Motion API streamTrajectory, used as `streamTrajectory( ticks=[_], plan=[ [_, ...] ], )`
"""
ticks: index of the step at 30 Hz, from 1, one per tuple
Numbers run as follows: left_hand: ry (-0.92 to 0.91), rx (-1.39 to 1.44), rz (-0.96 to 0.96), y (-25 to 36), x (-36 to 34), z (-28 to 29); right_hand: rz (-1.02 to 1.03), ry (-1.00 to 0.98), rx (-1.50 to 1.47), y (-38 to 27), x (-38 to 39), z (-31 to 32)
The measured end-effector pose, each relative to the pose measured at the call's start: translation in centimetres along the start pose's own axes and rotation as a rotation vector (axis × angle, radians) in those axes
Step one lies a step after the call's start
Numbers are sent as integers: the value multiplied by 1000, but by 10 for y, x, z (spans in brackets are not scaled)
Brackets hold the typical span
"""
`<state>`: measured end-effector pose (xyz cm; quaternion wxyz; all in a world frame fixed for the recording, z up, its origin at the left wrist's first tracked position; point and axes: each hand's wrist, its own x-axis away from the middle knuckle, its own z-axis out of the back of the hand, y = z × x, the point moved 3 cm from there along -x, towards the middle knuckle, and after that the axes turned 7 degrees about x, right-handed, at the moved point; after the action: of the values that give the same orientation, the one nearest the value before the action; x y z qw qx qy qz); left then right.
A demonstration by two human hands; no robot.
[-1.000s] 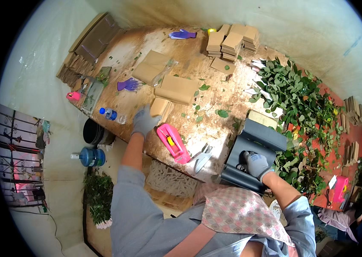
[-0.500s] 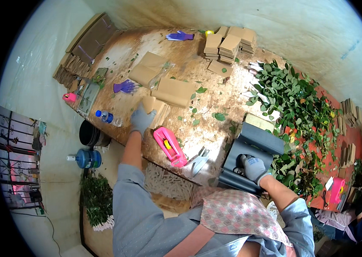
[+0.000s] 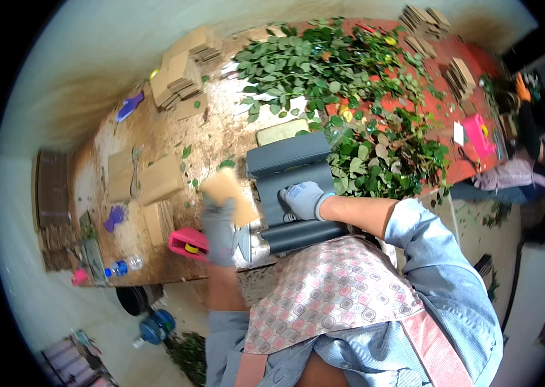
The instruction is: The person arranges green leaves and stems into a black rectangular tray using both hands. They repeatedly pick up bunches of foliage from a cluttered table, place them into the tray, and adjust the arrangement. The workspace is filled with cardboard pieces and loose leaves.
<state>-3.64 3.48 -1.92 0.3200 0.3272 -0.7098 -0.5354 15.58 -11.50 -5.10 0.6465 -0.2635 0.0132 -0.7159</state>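
Observation:
My left hand (image 3: pixel 219 229), gloved in grey and blurred by motion, grips a tan cardboard piece (image 3: pixel 235 192) in the air left of a dark grey padded tray (image 3: pixel 285 187). My right hand (image 3: pixel 304 198), also gloved, rests on the tray, its fingers curled on what look like black scissors (image 3: pixel 290 215), partly hidden. Behind and below the left hand are a pink tape dispenser (image 3: pixel 185 242) and a grey metal tool (image 3: pixel 243 242). Further left lie kraft sheets (image 3: pixel 159 177) and a cardboard stack (image 3: pixel 156 224) on the wooden table (image 3: pixel 208 142).
Leafy stems (image 3: pixel 304 58) cover the back and the red right part, near more cardboard stacks (image 3: pixel 424 22). A purple glove (image 3: pixel 130 106) and water bottle (image 3: pixel 117 267) lie left. A co-worker (image 3: pixel 543 161) stands far right. A black bucket (image 3: pixel 130 297) is below the table.
My left hand has lifted a cardboard piece from the stack and moved it right toward the tray. The view has swung rightward. My right hand stays on the tray.

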Motion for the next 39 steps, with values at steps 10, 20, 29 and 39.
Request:
streamTrajectory(
  ticks=[10,20,29,39],
  plan=[
    [-294,-585,570,-60,-11,-67,-106,25,-529,32,15,-21],
    [-509,-1186,168,-27,-8,-80,-325,115,-316,32,-5,-30],
    [-917,-1230,0,-8,48,-97,-349,146,-249,24,-2,-13],
    [-888,-1351,45,-21,50,-99,120,566,422,-7,-4,-3]
  ],
)
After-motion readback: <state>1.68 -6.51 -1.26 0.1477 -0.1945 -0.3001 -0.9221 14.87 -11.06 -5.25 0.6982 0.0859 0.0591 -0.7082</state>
